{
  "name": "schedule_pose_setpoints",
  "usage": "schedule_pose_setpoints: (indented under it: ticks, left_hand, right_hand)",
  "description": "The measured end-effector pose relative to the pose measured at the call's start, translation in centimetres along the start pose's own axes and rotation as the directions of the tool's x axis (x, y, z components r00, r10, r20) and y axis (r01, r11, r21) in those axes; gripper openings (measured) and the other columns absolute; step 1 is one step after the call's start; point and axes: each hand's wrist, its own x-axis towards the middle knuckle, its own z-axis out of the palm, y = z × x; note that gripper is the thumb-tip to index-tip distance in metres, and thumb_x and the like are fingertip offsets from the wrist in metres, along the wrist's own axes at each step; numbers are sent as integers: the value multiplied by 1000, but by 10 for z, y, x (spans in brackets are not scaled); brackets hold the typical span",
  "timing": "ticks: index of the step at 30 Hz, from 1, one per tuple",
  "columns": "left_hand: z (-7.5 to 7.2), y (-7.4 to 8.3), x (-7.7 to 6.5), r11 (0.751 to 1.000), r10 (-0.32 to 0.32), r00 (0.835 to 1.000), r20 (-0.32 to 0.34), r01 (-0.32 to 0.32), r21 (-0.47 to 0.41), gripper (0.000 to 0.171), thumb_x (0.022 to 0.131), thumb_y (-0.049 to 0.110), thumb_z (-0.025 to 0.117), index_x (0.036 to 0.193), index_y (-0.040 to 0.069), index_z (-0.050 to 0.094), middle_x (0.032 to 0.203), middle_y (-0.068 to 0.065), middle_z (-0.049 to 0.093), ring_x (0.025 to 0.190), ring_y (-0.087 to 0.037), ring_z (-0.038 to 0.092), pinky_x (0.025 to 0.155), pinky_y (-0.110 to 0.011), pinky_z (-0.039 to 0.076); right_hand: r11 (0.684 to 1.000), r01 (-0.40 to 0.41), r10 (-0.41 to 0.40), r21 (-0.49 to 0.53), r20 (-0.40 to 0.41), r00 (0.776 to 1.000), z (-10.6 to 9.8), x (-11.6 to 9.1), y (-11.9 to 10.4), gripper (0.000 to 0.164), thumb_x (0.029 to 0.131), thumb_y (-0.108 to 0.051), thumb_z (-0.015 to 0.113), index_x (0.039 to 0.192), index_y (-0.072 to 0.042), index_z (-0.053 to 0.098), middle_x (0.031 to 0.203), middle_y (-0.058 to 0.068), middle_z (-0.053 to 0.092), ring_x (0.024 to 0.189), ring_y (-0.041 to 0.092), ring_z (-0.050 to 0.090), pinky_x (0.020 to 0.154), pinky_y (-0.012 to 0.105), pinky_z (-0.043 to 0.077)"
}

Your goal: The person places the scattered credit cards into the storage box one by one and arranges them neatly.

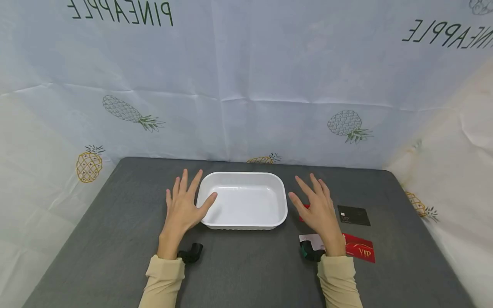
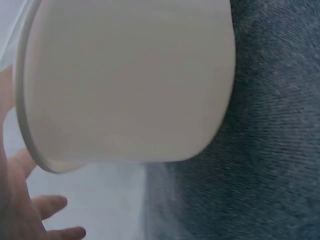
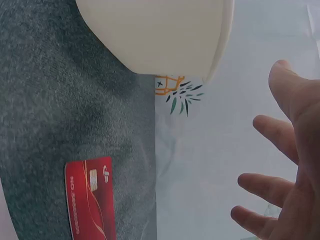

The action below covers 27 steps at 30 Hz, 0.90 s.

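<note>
A white rectangular tray [image 1: 242,226] with rounded corners sits on the dark grey table. My left hand [image 1: 184,210] is at its left end with fingers spread, the thumb overlapping the rim in the head view. To the right of the tray, my right hand [image 1: 318,209] hovers with spread, straight fingers and holds nothing. Beneath that hand lies a red card [image 3: 90,200], mostly covered in the head view. A pale card [image 1: 313,241] lies by the right wrist, partly hidden. Further right are a black VIP card [image 1: 353,215] and a red VIP card [image 1: 360,248].
Black wrist camera mounts [image 1: 191,253] show beside both wrists. A pale cloth [image 1: 246,85] printed with pineapples hangs behind the table [image 1: 246,273] and along its sides.
</note>
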Motion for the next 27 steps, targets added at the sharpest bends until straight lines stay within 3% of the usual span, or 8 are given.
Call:
schedule_pose_setpoints:
  ticks: [5, 12, 18, 25, 27]
  left_hand:
    - [7, -12, 2, 994, 8, 1000, 14, -6, -107, 82, 95, 59, 59, 163, 29, 25, 172, -21, 12, 155, -52, 15, 117, -77, 7]
    - [18, -29, 6, 962, 23, 1000, -4, -24, -271, 77, 98, 44, 60, 163, 19, 27, 169, -24, 18, 155, -50, 18, 120, -75, 1]
    - [26, -38, 6, 930, 41, 999, -25, -47, -364, 78, 97, 37, 62, 163, 16, 27, 169, -22, 21, 157, -45, 17, 121, -73, 0]
    - [36, -45, 4, 880, 100, 995, -17, -97, -465, 71, 98, 29, 63, 161, 17, 33, 169, -20, 25, 157, -43, 20, 121, -69, 17]
    - [37, -46, 4, 868, 131, 991, -26, -127, -481, 67, 98, 26, 62, 159, 16, 36, 168, -21, 27, 156, -43, 22, 121, -69, 18]
  right_hand:
    - [999, 6, -6, 53, 0, 1000, -5, 0, 8, 64, 99, -43, 64, 155, -20, 46, 168, 23, 25, 153, 53, 18, 108, 83, 23]
    - [955, 44, -49, 292, 10, 999, -15, 2, 26, 56, 102, -27, 60, 154, -9, 46, 164, 29, 28, 150, 58, 23, 110, 82, 20]
    - [913, -43, 16, 406, 69, 998, -23, 0, 39, 55, 106, -27, 55, 156, -10, 41, 166, 24, 27, 152, 50, 25, 111, 77, 27]
    - [879, -128, 88, 458, 107, 990, -29, -4, 57, 59, 105, -28, 57, 157, -10, 39, 161, 26, 34, 142, 49, 37, 110, 73, 34]
    - [885, -163, 114, 436, 137, 984, -31, -6, 62, 61, 104, -30, 60, 158, -11, 38, 158, 26, 38, 137, 48, 43, 106, 65, 43]
